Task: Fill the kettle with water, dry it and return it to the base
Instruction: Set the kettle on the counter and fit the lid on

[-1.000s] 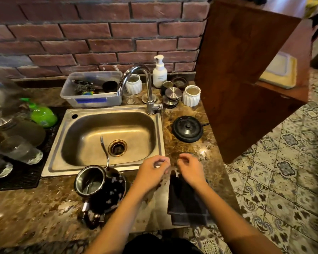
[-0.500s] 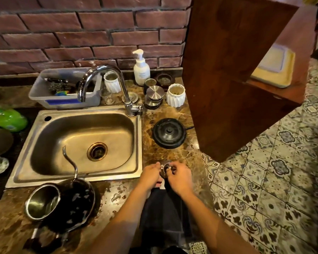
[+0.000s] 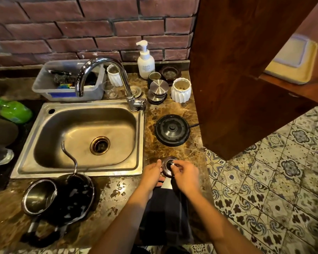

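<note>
The black gooseneck kettle [image 3: 70,197] stands lidless on the wet counter in front of the sink, its steel mouth open and its thin spout curving up over the sink rim. Its round black base [image 3: 172,130] sits on the counter right of the sink, cord running right. Near the counter's front edge both hands meet on the small round kettle lid [image 3: 167,166]. My left hand [image 3: 151,174] grips the lid's left edge. My right hand [image 3: 186,176] pinches its knob from the right. A dark towel [image 3: 165,215] hangs over the counter edge just below the hands.
The steel sink [image 3: 44,162] and curved tap [image 3: 117,70] lie left of the base. Behind them stand a plastic tub [image 3: 44,88], soap pump bottle [image 3: 145,63], white ribbed cups [image 3: 181,90] and steel lids [image 3: 158,88]. A wooden cabinet [image 3: 237,70] rises at right above tiled floor.
My hands have gone from the top of the towel forward to the lid and closed on it. The view has shifted right, so the kettle now sits further left.
</note>
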